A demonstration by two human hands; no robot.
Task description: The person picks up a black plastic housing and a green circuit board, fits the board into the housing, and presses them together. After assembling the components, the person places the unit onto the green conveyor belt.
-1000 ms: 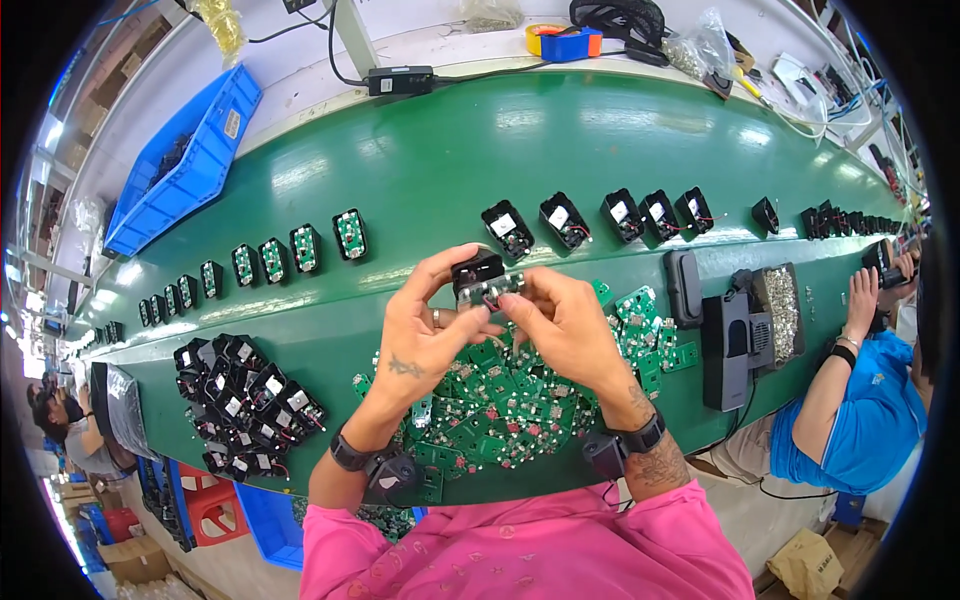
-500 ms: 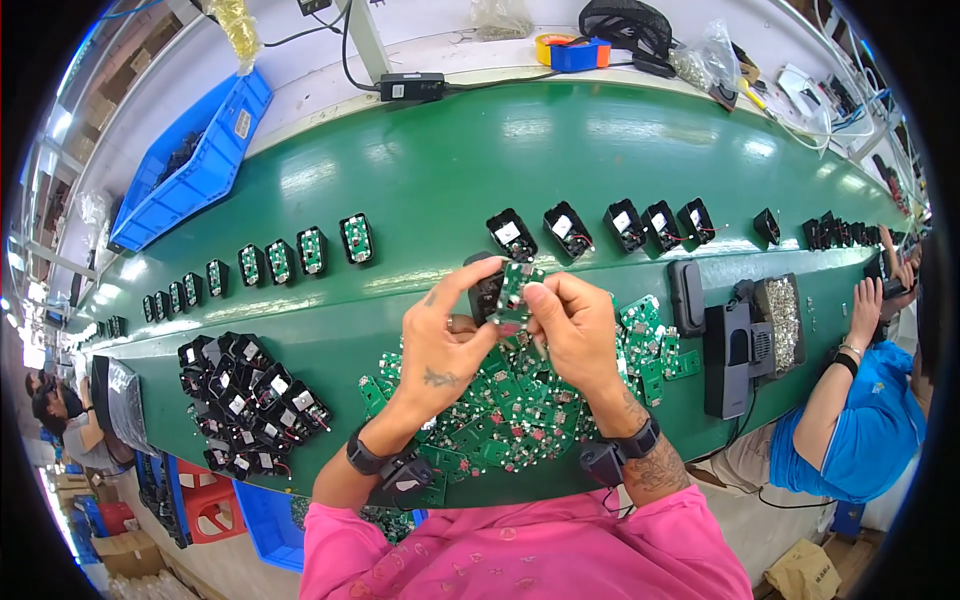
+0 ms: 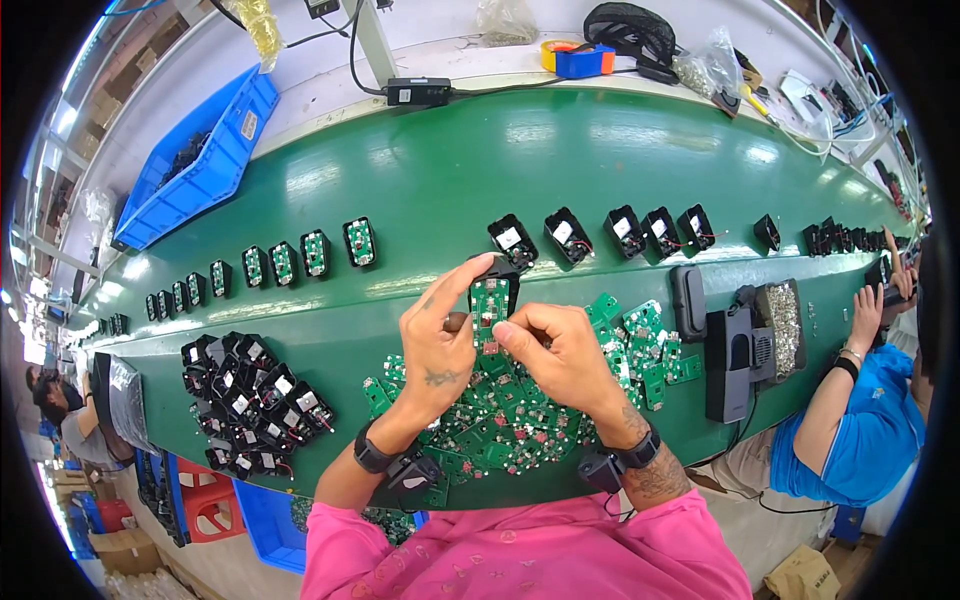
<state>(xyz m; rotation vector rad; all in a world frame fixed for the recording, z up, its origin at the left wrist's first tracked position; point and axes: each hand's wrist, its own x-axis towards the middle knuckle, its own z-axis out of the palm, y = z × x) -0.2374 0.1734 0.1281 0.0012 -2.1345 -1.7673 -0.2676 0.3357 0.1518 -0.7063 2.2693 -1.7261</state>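
My left hand (image 3: 436, 345) is wrapped around a black plastic housing (image 3: 514, 290) just in front of the row on the bench. A green circuit board (image 3: 491, 300) lies in the housing's open face, lined up with its length. The thumb and curled fingers of my right hand (image 3: 556, 352) grip the board's near end. Under both hands spreads a heap of loose green circuit boards (image 3: 510, 425). Directly beyond my left fingertips stands another black housing (image 3: 512, 240) with a white part inside.
Housings fitted with boards (image 3: 314, 253) stand in a row at left; unfitted housings (image 3: 625, 231) line up at right. A pile of housings (image 3: 250, 400) lies left, a tray of small metal parts (image 3: 783, 325) right. A blue bin (image 3: 200, 165) stands far left; a co-worker (image 3: 850, 420) sits right.
The board, held tilted above the housing before, now lies in its open face. My right hand has moved slightly left and down with it.
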